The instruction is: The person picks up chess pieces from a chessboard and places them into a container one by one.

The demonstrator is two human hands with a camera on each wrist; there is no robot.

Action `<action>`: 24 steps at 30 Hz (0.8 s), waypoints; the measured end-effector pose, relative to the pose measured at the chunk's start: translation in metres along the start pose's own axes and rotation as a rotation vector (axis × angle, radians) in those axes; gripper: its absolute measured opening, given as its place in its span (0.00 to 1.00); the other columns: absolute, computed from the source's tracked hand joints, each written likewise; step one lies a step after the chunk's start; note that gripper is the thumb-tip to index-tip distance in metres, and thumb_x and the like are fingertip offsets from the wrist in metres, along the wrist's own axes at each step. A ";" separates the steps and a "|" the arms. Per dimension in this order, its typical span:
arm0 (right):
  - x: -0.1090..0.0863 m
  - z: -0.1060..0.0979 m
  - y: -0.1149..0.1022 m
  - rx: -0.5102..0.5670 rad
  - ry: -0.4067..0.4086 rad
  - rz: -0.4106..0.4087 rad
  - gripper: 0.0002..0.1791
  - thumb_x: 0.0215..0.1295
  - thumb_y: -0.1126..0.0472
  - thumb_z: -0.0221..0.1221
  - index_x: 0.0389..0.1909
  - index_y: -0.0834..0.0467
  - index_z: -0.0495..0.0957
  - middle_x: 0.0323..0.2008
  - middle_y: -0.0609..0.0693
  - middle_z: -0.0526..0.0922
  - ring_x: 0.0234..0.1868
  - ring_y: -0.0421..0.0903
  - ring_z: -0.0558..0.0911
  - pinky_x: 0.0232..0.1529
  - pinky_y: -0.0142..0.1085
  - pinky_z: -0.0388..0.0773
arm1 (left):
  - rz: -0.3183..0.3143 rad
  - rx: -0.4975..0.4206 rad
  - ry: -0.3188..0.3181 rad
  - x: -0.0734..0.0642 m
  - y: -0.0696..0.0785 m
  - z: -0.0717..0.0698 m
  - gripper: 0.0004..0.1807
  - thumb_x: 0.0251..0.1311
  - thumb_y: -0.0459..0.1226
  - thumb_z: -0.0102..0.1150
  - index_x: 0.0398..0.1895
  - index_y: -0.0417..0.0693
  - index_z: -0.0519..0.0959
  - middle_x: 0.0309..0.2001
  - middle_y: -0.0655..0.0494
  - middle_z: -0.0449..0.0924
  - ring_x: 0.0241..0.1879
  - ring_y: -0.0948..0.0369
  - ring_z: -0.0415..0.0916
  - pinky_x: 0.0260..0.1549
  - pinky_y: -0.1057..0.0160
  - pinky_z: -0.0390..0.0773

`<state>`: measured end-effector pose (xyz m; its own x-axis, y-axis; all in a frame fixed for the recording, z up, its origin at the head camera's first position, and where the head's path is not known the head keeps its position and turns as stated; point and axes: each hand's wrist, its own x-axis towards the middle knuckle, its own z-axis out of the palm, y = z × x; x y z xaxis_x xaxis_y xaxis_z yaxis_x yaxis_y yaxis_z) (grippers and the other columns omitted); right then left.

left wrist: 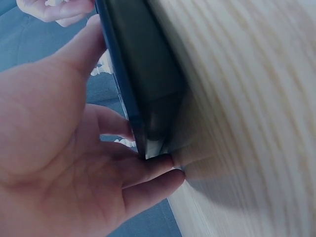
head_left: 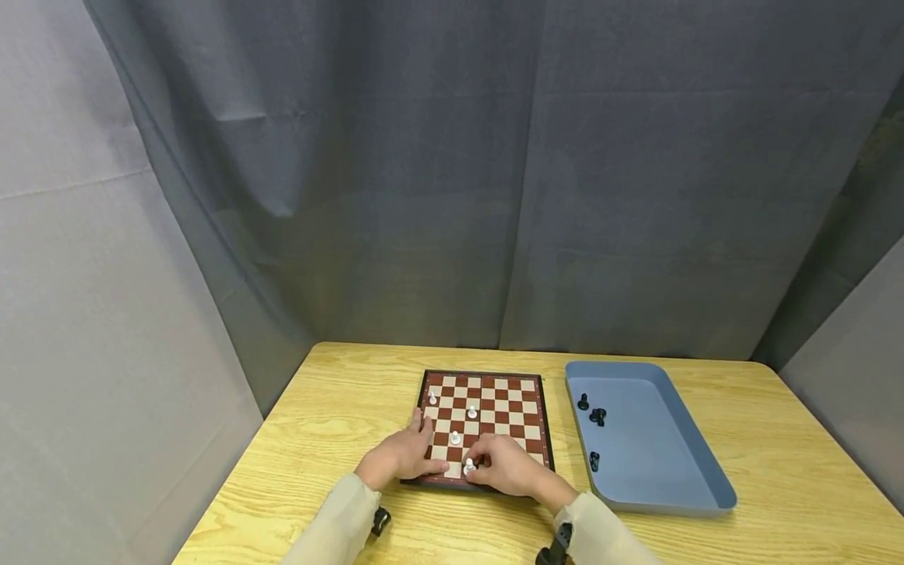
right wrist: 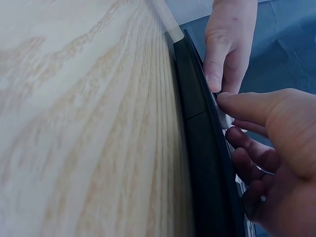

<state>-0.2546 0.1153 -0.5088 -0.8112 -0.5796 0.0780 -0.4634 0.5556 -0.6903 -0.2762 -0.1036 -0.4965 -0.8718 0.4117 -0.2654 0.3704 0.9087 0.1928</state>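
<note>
A: How does the left hand [head_left: 406, 453] sit?

B: Spread wide at the near left corner of the chessboard [head_left: 519, 406], thumb stretched rightward by the near edge, fingers reaching along the left edge. In the left wrist view, two fingers reach past the corner, down towards the table [head_left: 311, 424]

A: And the right hand [head_left: 512, 467]?

B: Narrow: thumb and fingertips pinch a white piece [head_left: 469, 465] at the near side of the board, just right of the left thumb. Its other fingers bend inward. Whether the piece's base touches a square, I cannot tell

A: What about the arms?

B: Both come in from the near side. The left sleeve [head_left: 332, 518] slants far and right, the right sleeve [head_left: 603, 530] far and left, so the hands nearly meet over the board

A: Anything around them?

B: Three other white pieces [head_left: 455, 438] on the left half of the board, farther off than the pinched one. Right of the board lies a blue tray [head_left: 657, 447], with black pieces [head_left: 582, 402] along its left side
</note>
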 end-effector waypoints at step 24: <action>-0.005 -0.003 0.003 0.069 0.036 -0.032 0.04 0.62 0.58 0.63 0.34 0.52 0.85 0.30 0.38 0.78 0.26 0.37 0.76 0.27 0.32 0.73 | 0.000 0.000 -0.009 -0.001 0.000 0.000 0.51 0.60 0.63 0.50 0.72 0.35 0.51 0.72 0.33 0.40 0.61 0.45 0.65 0.51 0.54 0.72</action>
<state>-0.2528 0.1218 -0.5085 -0.8095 -0.5736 0.1255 -0.4643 0.4944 -0.7348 -0.2753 -0.1038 -0.4959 -0.8689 0.4125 -0.2737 0.3705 0.9086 0.1929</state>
